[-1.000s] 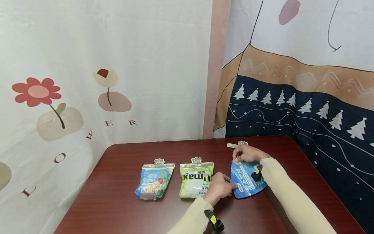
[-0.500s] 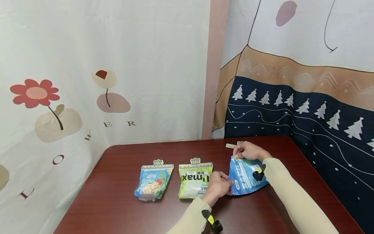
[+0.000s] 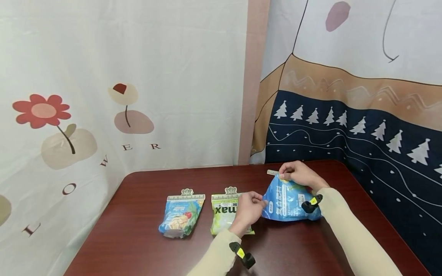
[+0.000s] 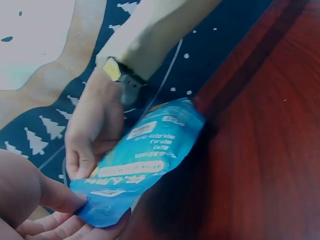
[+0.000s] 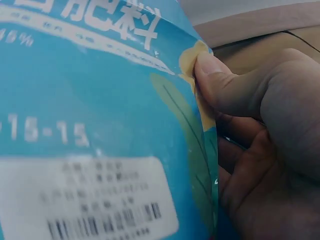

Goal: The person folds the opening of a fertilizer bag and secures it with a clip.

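Both hands hold a blue plastic pouch (image 3: 286,203) with white lettering, raised at its far edge over the right part of the table. In the left wrist view, the left hand (image 4: 45,205) pinches one corner of the pouch (image 4: 145,155) between thumb and fingers. The right hand (image 3: 300,174) grips the pouch's far edge; its thumb (image 5: 212,75) presses on a yellow patch of the print in the right wrist view. A flat, pale clip (image 3: 272,172) lies behind the pouch, partly hidden by it and the right hand.
Left of the pouch lies a green bag (image 3: 222,220) with a clip (image 3: 226,196) across its top, partly covered by the left hand. Farther left is a blue bag (image 3: 181,216), likewise clipped. The dark red table (image 3: 138,222) meets printed curtains (image 3: 193,96) behind.
The pouch has come up off the table and tilted, its left corner shifting left. The left hand rose leftward to the green bag; the right hand moved slightly up and right.
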`<action>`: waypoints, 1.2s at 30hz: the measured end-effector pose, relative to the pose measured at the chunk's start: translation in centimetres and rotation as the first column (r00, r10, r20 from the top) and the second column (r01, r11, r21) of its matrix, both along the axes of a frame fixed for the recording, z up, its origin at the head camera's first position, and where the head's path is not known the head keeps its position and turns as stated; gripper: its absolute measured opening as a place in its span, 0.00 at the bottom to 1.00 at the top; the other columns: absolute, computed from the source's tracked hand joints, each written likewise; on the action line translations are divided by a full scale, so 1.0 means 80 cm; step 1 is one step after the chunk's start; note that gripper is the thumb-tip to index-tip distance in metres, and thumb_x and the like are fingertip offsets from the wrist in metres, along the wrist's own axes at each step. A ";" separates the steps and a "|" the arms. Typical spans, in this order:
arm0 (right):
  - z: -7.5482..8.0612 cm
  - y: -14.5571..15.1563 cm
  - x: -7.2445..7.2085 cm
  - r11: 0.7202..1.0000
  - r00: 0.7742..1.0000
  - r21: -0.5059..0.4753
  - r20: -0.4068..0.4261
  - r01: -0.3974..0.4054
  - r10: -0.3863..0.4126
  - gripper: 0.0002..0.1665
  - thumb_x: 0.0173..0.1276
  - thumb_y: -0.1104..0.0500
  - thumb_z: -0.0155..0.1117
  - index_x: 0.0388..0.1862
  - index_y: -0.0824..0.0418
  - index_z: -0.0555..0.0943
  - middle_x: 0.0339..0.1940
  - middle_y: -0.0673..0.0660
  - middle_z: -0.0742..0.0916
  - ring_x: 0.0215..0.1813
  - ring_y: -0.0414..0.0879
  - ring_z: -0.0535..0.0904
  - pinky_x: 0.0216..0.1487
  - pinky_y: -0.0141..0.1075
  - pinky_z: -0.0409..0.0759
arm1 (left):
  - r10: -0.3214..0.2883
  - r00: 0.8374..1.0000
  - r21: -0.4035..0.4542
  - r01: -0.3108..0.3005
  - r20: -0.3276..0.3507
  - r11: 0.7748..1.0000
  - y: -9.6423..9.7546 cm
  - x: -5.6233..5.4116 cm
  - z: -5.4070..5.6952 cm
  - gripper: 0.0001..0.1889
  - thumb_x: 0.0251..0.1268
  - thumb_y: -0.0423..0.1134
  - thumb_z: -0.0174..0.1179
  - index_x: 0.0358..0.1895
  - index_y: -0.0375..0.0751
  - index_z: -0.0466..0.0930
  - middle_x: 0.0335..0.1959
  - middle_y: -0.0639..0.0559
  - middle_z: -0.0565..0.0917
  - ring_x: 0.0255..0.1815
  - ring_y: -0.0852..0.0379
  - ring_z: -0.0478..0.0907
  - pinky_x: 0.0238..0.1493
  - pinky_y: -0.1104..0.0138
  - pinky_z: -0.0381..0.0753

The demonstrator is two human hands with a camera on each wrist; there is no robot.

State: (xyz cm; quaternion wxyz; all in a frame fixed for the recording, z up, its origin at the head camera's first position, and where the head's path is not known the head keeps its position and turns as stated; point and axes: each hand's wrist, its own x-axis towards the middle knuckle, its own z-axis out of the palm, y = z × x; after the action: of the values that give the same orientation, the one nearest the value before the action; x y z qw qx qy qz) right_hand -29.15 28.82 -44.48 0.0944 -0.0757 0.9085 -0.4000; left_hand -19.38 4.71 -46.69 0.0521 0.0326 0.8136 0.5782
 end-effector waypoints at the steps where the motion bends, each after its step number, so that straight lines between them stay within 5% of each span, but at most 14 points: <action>1: 0.001 0.001 0.002 1.000 1.000 -0.007 -0.003 0.016 -0.016 0.06 0.74 0.54 0.65 0.43 0.54 0.86 0.38 0.53 0.87 0.44 0.50 0.78 0.46 0.40 0.74 | 0.002 1.000 -0.005 -0.002 -0.014 1.000 -0.001 -0.002 0.003 0.04 0.64 0.35 0.69 0.36 0.39 0.85 0.26 0.53 0.85 0.26 0.62 0.77 0.26 0.70 0.76; 11: 0.006 0.008 0.028 0.974 0.984 -0.162 -0.055 0.157 -0.167 0.09 0.75 0.52 0.66 0.46 0.56 0.85 0.43 0.56 0.88 0.46 0.52 0.79 0.47 0.39 0.75 | 0.019 0.992 -0.044 -0.025 -0.122 0.999 -0.009 -0.020 0.040 0.03 0.67 0.37 0.69 0.37 0.42 0.88 0.27 0.53 0.86 0.28 0.61 0.78 0.27 0.69 0.77; 20: 0.005 0.017 0.054 0.924 0.962 -0.325 -0.110 0.203 -0.250 0.12 0.76 0.54 0.65 0.48 0.62 0.81 0.37 0.47 0.87 0.40 0.45 0.80 0.41 0.33 0.81 | -0.040 0.970 -0.087 0.020 -0.239 0.996 -0.009 -0.030 0.077 0.02 0.67 0.38 0.69 0.36 0.45 0.90 0.28 0.55 0.89 0.30 0.62 0.78 0.29 0.69 0.76; 29: -0.007 0.014 0.081 0.807 0.956 -0.552 -0.054 0.212 -0.289 0.08 0.76 0.53 0.65 0.46 0.55 0.81 0.35 0.40 0.85 0.40 0.37 0.81 0.44 0.30 0.85 | -0.128 0.926 -0.170 0.071 -0.356 0.983 -0.009 -0.039 0.106 0.03 0.68 0.38 0.68 0.38 0.45 0.90 0.32 0.54 0.91 0.32 0.63 0.79 0.31 0.71 0.77; 36: -0.026 0.024 0.097 0.661 0.971 -0.749 -0.133 0.032 -0.197 0.03 0.75 0.64 0.63 0.42 0.55 0.81 0.34 0.44 0.86 0.38 0.35 0.84 0.43 0.30 0.87 | -0.234 0.893 -0.272 0.132 -0.384 0.953 -0.004 -0.039 0.119 0.04 0.70 0.39 0.67 0.39 0.48 0.90 0.33 0.58 0.90 0.34 0.63 0.77 0.31 0.72 0.77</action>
State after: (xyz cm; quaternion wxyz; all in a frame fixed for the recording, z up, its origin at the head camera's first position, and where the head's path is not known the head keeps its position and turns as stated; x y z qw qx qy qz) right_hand -21.36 30.72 -46.54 -0.0630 -0.0902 0.6746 -0.7300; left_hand -22.47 4.39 -37.17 -0.0624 0.2242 0.8629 0.4487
